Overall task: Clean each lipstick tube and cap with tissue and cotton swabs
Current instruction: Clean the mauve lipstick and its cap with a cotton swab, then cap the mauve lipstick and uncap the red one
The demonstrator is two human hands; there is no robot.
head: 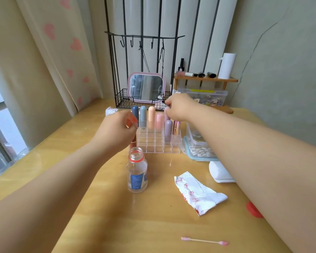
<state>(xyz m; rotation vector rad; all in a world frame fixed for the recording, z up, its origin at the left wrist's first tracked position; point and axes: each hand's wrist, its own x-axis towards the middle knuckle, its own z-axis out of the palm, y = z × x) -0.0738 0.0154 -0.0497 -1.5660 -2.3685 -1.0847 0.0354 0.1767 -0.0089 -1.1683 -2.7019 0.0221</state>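
Note:
A clear acrylic organizer [159,143] stands mid-table and holds several capped lipsticks: dark blue [135,111], grey-blue [143,115], peach [151,116], pink [159,122], lilac [168,129] and a gold-pink one [176,127]. My right hand [179,108] reaches over the back right corner, its fingers curled on the top of a pale mauve lipstick [166,115]. My left hand [117,129] is at the organizer's left side, fingers curled round a reddish-brown tube [132,143] that is mostly hidden under the hand. A red-stained tissue [197,194] and a used cotton swab [204,241] lie in front.
An open small bottle [136,170] stands just in front of the organizer. A box of cotton swabs [199,149], a white tissue pack [219,172] and a red cap [254,209] sit to the right. A crumpled tissue [110,110], a wire rack [124,101] and a mirror [146,86] are behind.

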